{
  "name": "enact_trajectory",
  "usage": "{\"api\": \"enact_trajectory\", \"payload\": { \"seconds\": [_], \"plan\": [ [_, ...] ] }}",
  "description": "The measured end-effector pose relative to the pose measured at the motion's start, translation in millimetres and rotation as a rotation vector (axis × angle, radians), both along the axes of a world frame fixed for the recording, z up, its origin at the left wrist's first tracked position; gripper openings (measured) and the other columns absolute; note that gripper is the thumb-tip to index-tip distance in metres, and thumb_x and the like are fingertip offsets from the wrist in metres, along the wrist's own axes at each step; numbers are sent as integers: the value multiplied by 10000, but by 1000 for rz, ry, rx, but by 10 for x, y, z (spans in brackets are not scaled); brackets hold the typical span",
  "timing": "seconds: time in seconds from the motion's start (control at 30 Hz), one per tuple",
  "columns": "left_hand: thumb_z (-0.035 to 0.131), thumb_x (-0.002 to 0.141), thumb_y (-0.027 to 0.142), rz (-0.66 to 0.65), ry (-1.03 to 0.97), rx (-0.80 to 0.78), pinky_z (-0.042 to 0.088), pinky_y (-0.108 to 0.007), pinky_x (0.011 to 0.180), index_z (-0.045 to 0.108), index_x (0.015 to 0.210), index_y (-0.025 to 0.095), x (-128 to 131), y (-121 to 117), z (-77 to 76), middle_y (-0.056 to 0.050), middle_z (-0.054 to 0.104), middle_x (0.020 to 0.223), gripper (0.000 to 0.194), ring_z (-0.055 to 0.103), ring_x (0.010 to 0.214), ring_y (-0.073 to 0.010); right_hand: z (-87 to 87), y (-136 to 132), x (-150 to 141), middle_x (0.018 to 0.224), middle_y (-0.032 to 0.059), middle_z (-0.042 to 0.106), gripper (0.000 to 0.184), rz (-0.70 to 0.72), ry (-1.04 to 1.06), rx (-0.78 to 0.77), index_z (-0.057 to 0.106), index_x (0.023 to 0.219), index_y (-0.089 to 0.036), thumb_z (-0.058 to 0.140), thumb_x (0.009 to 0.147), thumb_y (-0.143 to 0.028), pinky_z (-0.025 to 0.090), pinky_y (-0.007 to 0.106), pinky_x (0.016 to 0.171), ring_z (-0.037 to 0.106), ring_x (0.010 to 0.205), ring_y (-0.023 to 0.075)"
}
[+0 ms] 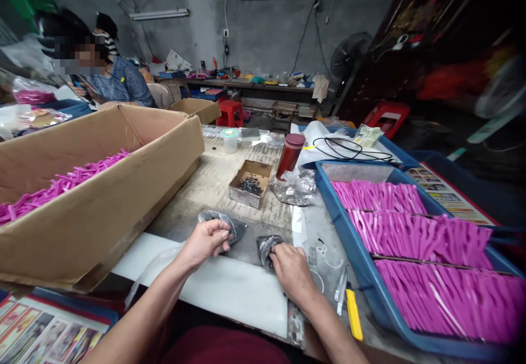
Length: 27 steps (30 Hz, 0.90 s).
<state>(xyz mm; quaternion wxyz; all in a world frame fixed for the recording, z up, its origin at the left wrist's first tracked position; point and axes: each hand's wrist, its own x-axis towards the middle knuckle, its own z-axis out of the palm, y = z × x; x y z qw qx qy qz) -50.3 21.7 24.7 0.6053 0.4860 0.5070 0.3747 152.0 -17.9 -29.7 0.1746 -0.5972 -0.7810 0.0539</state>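
Observation:
My left hand (211,238) is closed in a pinch, thumb against fingertips; whatever it may hold is too small to name. Just behind it lies a clear plastic bag (238,228) with dark contents. My right hand (290,271) has its fingers curled at the mouth of a second small plastic bag (265,248), also dark inside, and the fingertips are hidden there. Both hands are above the near part of the worktable, around a white sheet (246,295).
An open box of small dark parts (250,184) stands ahead, beside a red-brown tumbler (290,157). A large carton (102,188) of pink pieces fills the left; a blue crate (341,219) of pink pieces, the right. A yellow-handled knife (353,312) lies nearby. A co-worker (123,81) sits back left.

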Motion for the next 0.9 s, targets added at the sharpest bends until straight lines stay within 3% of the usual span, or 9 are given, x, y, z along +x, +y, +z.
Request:
{"api": "enact_trajectory", "payload": {
  "seconds": [0.43,0.9],
  "plan": [
    [610,536,221,-48,-2,-95,256,-165,356,583,778,78,351,-128,-59,30,520,465,282,393,369,-45,60,-35,51,657,30,565,156,-10,312,42,515,712,-156,369,766,-170,316,266,638,501,663,152],
    [542,595,216,-165,33,-100,218,-149,310,523,602,119,622,-181,-174,56,493,397,99,314,289,-23,120,-36,70,553,-45,424,120,-98,1234,-313,470,683,-172,454,723,-284,323,195,471,393,502,88]
  ]
}}
